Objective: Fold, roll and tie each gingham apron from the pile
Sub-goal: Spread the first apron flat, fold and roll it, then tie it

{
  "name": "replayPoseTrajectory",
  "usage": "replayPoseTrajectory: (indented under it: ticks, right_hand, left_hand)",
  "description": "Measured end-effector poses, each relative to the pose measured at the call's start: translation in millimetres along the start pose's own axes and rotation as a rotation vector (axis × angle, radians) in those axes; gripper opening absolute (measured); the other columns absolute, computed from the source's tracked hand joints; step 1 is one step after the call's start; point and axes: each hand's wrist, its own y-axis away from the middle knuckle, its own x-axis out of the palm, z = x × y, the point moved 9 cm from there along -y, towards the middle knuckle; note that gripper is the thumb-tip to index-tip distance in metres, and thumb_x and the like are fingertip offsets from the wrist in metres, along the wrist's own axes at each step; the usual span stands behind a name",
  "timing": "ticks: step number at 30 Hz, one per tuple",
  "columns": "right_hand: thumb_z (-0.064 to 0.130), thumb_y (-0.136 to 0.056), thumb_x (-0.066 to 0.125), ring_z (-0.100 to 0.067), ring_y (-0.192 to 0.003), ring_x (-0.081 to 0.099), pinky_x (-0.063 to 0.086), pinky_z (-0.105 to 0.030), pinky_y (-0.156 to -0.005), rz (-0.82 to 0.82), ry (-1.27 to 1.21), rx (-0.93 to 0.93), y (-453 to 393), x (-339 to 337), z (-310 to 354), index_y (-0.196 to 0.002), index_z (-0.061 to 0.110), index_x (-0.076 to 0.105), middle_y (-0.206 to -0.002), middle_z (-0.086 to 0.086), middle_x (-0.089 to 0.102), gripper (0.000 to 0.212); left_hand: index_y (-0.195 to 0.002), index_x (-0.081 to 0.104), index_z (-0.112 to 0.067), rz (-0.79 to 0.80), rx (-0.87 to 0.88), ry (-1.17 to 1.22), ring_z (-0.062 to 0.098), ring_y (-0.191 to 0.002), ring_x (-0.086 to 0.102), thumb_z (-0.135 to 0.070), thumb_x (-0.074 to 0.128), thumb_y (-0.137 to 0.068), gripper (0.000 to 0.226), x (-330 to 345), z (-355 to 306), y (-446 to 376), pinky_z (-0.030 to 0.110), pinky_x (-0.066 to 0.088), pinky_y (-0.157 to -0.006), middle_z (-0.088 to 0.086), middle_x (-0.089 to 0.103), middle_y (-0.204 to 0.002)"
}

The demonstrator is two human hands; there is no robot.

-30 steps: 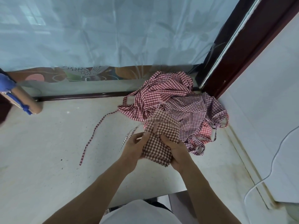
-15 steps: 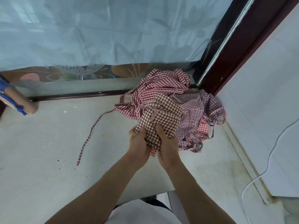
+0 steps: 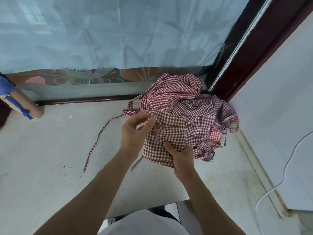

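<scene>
A folded brown gingham apron (image 3: 166,133) sits between my hands, just in front of the pile of gingham aprons (image 3: 186,106). My left hand (image 3: 133,131) pinches the apron's upper left corner between thumb and fingers. My right hand (image 3: 181,156) grips the lower right part, its thumb on top of the cloth. A thin brown strap (image 3: 136,164) hangs from the bundle's bottom edge. The pile holds dark red, purple and bright red checked aprons with loose straps.
A long red gingham strap (image 3: 98,138) trails from the pile across the pale table (image 3: 50,158). A cardboard roll with a blue tie (image 3: 22,106) lies at the far left. A glass pane and dark frame (image 3: 237,68) stand behind; a white cable (image 3: 284,170) runs at the right.
My left hand has moved from the bundle's lower edge up to its top left corner. The bundle has dropped lower and now lies flatter, with my right thumb on it.
</scene>
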Motion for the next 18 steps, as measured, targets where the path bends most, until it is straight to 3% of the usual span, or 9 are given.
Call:
replayPoseTrajectory:
  ticks: [4,10,15,18]
  right_hand:
    - [0.014,-0.080,0.079,-0.020,-0.102,0.066,0.057,-0.033,-0.085,0.048,0.015,0.047,0.8,1.9,-3.1,-0.106,0.027,0.058,-0.111,0.002,0.068,0.036]
    - [0.008,-0.078,0.078,-0.024,-0.102,0.068,0.059,-0.037,-0.085,0.125,-0.051,0.155,4.2,5.7,-8.8,-0.115,0.016,0.059,-0.113,-0.005,0.070,0.042]
    - [0.007,-0.079,0.078,-0.023,-0.103,0.069,0.058,-0.034,-0.084,0.200,0.002,0.175,6.5,7.5,-7.8,-0.112,0.018,0.061,-0.112,-0.003,0.072,0.039]
    - [0.008,-0.079,0.078,-0.023,-0.104,0.069,0.058,-0.036,-0.087,0.216,0.024,0.182,7.1,8.2,-9.2,-0.113,0.018,0.060,-0.114,-0.003,0.071,0.040]
  left_hand:
    - [-0.098,0.074,-0.007,-0.016,0.194,-0.118,0.010,-0.086,0.068,-0.010,0.070,-0.088,0.011,-11.3,-33.1,-15.4,0.018,0.054,-0.076,0.001,0.074,-0.095]
    - [-0.119,0.068,-0.025,0.388,0.279,-0.609,-0.014,-0.107,0.056,-0.017,0.064,-0.094,0.027,17.1,-21.9,-16.2,0.002,0.040,-0.090,-0.024,0.064,-0.115]
    - [-0.118,0.067,-0.028,0.331,0.367,-0.763,-0.016,-0.096,0.053,-0.017,0.074,-0.086,0.034,11.5,-15.8,-15.4,-0.002,0.036,-0.083,-0.019,0.063,-0.106]
    - [-0.125,0.065,-0.028,0.370,0.425,-0.827,-0.006,-0.092,0.053,-0.018,0.074,-0.086,0.041,14.8,-15.7,-15.1,0.003,0.036,-0.082,-0.016,0.059,-0.105]
